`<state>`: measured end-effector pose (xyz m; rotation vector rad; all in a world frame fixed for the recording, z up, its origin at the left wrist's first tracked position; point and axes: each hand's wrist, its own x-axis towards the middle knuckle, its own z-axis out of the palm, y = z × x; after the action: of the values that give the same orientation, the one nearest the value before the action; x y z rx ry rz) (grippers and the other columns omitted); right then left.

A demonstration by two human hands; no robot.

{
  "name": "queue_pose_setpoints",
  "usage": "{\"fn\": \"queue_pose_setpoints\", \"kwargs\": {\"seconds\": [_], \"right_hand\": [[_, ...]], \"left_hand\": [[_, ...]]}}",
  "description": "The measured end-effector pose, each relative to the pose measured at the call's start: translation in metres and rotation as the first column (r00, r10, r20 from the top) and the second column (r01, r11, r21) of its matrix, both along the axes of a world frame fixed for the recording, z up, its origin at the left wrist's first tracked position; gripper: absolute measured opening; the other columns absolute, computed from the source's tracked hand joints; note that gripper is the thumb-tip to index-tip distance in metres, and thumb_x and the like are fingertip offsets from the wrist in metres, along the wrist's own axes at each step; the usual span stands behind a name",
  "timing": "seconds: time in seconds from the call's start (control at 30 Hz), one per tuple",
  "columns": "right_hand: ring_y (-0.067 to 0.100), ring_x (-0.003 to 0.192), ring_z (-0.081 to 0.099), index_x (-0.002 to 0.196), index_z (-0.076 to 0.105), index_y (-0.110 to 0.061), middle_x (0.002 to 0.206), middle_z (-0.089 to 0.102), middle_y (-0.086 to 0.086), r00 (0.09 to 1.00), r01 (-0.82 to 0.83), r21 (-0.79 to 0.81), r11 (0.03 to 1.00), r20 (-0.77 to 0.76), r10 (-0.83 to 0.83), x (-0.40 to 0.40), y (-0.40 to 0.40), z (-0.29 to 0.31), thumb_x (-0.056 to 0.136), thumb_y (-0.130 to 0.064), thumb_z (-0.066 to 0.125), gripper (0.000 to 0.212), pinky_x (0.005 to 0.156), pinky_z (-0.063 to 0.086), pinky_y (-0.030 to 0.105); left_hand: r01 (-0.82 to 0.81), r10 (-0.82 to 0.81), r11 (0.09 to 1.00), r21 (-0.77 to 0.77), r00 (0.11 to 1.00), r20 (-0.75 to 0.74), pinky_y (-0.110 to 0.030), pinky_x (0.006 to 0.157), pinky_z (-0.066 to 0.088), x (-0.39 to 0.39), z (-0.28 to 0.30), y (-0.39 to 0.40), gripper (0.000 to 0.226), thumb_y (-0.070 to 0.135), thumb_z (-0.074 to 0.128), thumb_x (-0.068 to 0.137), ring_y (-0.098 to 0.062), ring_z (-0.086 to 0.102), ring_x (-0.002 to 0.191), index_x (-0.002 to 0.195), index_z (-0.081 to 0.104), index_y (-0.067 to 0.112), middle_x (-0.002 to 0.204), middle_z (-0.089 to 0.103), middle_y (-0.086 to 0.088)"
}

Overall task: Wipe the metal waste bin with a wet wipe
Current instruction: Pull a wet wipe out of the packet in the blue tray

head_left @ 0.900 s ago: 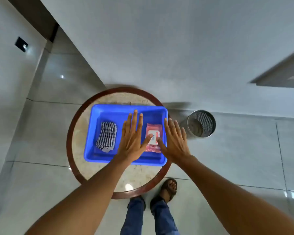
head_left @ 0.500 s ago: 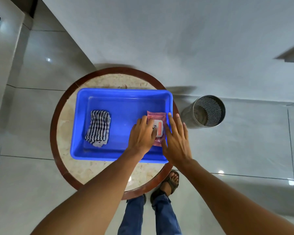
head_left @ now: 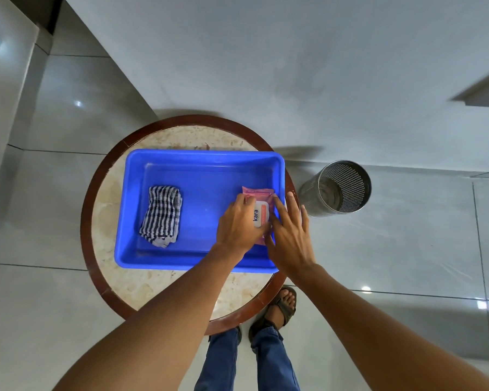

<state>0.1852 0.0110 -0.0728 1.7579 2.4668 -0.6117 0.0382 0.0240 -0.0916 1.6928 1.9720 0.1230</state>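
1. The step in hand looks like getting a wipe out: both hands are down in the blue tub [head_left: 203, 162] on the pink wet wipe pack [head_left: 259, 211], and no wipe is out yet
2. The left hand [head_left: 237, 227] is curled over the near-left side of the pack, fingers bent onto it and seemingly holding it down; how firmly it grips I cannot tell
3. The right hand [head_left: 290, 235] lies just right of the left, fingers spread and apart, fingertips touching the pack's right edge by the white lid
4. The metal waste bin [head_left: 342, 190] stands on the floor beyond and to the right of the right hand, well outside the tub, untouched
5. A striped cloth [head_left: 161, 215] lies in the tub, well to the left of the left hand
6. Next, I judge, the lid needs lifting with one hand while the other pins the pack, then one wipe pulled free
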Motion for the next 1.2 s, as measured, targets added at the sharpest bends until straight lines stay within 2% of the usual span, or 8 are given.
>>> {"fn": "queue_pose_setpoints", "kwargs": {"seconds": [0.2,0.33,0.43,0.53,0.8,0.93,1.0,1.2], "right_hand": [[0.047,0.174,0.013,0.163,0.055,-0.005,0.182,0.034,0.016,0.999,0.015,-0.066,0.998,-0.041,-0.018,0.0,0.001,0.0,0.105,-0.023,0.07,0.062,0.14,0.012,0.064],[0.048,0.17,0.03,0.154,0.065,-0.003,0.174,0.05,0.018,0.998,0.037,-0.039,0.999,-0.049,-0.039,0.0,0.002,0.005,0.109,-0.028,0.067,0.052,0.138,0.021,0.064],[0.04,0.161,0.043,0.152,0.067,-0.006,0.167,0.058,0.013,0.994,0.097,-0.067,0.993,-0.043,-0.1,-0.005,0.007,0.009,0.115,-0.031,0.056,0.046,0.129,0.032,0.051],[0.037,0.142,0.058,0.146,0.07,-0.003,0.152,0.069,0.014,0.987,0.095,-0.14,0.986,-0.114,-0.111,-0.011,0.017,0.01,0.115,-0.022,0.059,0.038,0.116,0.047,0.045],[0.037,0.125,0.073,0.131,0.076,-0.004,0.139,0.071,0.014,0.955,0.177,-0.249,0.952,-0.192,-0.228,-0.03,0.029,-0.002,0.109,-0.023,0.071,0.029,0.1,0.064,0.044],[0.029,0.103,0.073,0.121,0.072,-0.005,0.125,0.072,0.012,0.931,0.254,-0.247,0.935,-0.199,-0.306,-0.037,0.031,-0.005,0.107,-0.042,0.071,0.039,0.078,0.049,0.03],[0.028,0.1,0.07,0.121,0.066,-0.006,0.123,0.071,0.012,0.937,0.253,-0.253,0.934,-0.177,-0.302,-0.04,0.032,-0.005,0.104,-0.036,0.076,0.036,0.078,0.047,0.029],[0.035,0.111,0.074,0.13,0.06,-0.004,0.125,0.074,0.016,0.903,0.336,-0.285,0.898,-0.173,-0.393,-0.046,0.035,-0.001,0.101,-0.013,0.077,0.035,0.086,0.063,0.042]], "left_hand": [[-0.056,0.056,0.998,0.036,0.998,0.019,-0.037,0.089,0.063,0.005,-0.002,0.001,0.079,0.062,0.073,0.093,-0.031,0.068,0.122,0.15,0.051,0.012,0.142,0.061,-0.014],[-0.133,0.124,0.99,0.039,0.975,0.185,-0.041,0.085,0.067,-0.006,0.002,-0.007,0.066,0.052,0.077,0.093,-0.028,0.071,0.111,0.14,0.06,0.01,0.126,0.067,-0.012],[-0.212,0.192,0.977,0.033,0.933,0.305,-0.041,0.08,0.068,-0.018,0.007,-0.011,0.04,0.037,0.075,0.097,-0.025,0.075,0.102,0.126,0.069,0.01,0.113,0.074,-0.01],[-0.301,0.281,0.953,0.008,0.899,0.336,-0.041,0.062,0.06,-0.031,0.008,-0.012,0.02,0.026,0.068,0.1,-0.029,0.073,0.078,0.102,0.074,0.007,0.087,0.078,-0.011],[-0.423,0.418,0.903,-0.075,0.827,0.377,-0.057,0.062,0.059,-0.05,-0.003,-0.022,0.029,0.018,0.061,0.102,-0.042,0.075,0.077,0.088,0.07,-0.006,0.079,0.074,-0.024],[-0.429,0.424,0.899,-0.085,0.809,0.406,-0.06,0.062,0.058,-0.053,-0.004,-0.024,0.032,0.019,0.06,0.104,-0.043,0.078,0.078,0.085,0.068,-0.005,0.077,0.073,-0.025],[-0.426,0.42,0.901,-0.082,0.812,0.406,-0.058,0.063,0.06,-0.053,-0.003,-0.024,0.031,0.019,0.06,0.104,-0.042,0.078,0.078,0.086,0.068,-0.005,0.079,0.074,-0.024],[-0.399,0.39,0.915,-0.065,0.83,0.398,-0.045,0.057,0.059,-0.053,-0.003,-0.025,0.028,0.018,0.062,0.103,-0.034,0.076,0.074,0.084,0.067,-0.002,0.079,0.076,-0.02]]}}
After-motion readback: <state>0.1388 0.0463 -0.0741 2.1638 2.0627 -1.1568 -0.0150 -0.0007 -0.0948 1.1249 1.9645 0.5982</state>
